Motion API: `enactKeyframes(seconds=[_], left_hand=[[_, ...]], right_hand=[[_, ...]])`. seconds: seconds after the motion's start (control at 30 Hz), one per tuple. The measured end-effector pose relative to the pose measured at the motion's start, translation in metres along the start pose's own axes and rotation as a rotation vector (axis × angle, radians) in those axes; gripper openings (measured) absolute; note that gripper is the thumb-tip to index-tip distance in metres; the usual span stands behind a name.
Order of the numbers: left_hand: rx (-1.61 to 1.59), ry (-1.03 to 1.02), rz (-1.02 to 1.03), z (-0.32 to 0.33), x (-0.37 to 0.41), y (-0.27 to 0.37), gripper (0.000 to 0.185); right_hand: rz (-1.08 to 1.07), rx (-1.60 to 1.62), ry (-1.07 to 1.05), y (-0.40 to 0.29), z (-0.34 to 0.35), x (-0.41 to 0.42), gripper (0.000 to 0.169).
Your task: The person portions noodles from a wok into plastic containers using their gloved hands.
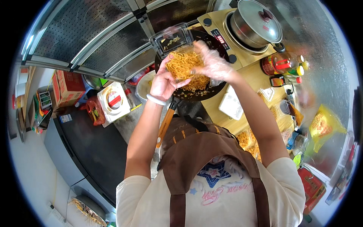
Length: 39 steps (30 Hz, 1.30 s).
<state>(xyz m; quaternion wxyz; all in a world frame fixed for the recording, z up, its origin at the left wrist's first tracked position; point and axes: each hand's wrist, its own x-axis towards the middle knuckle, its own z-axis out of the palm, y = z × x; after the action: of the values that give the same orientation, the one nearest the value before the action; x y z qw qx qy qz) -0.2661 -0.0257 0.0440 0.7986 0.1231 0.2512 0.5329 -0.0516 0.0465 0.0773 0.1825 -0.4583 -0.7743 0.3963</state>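
Observation:
My left hand, bare with a white band at the wrist, holds a clear plastic takeaway box filled with fried noodles. The box's clear hinged lid stands open on its far side. At the right edge of the noodles is my right hand, in a clear plastic glove and blurred, with thumb and fingers apart. Both hands are over a dark wok, where more noodles and small bits lie. The wok's wooden handle points towards my body.
A lidded steel pot sits on the gold cooktop at right. Sauce bottles, a white box and noodle packs occupy the wooden counter. Left are a bowl, a cardboard carton and a dark-topped appliance.

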Motion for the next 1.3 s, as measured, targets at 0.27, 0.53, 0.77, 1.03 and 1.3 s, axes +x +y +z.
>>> enactKeyframes(seconds=[0.27,0.53,0.77,1.03,1.3], left_hand=[[-0.055,0.041,0.007,-0.009,0.004,-0.002,0.073],[-0.097,-0.049,-0.061,0.002,0.011,-0.020,0.073],[-0.062,-0.105,-0.096,0.018,0.016,-0.032,0.078],[0.137,-0.262,-0.438,0.081,0.033,-0.126,0.082],[2.005,-0.779,0.003,0.051,0.021,-0.233,0.037]], right_hand=[[-0.135,-0.514,0.037,0.001,-0.026,-0.012,0.025],[-0.365,-0.269,0.331,-0.024,-0.035,-0.018,0.015],[-0.444,-0.319,0.545,-0.006,-0.059,-0.051,0.013],[0.482,-0.118,0.504,0.057,-0.031,-0.189,0.022],[0.858,-0.121,0.830,0.207,0.023,-0.349,0.022]])
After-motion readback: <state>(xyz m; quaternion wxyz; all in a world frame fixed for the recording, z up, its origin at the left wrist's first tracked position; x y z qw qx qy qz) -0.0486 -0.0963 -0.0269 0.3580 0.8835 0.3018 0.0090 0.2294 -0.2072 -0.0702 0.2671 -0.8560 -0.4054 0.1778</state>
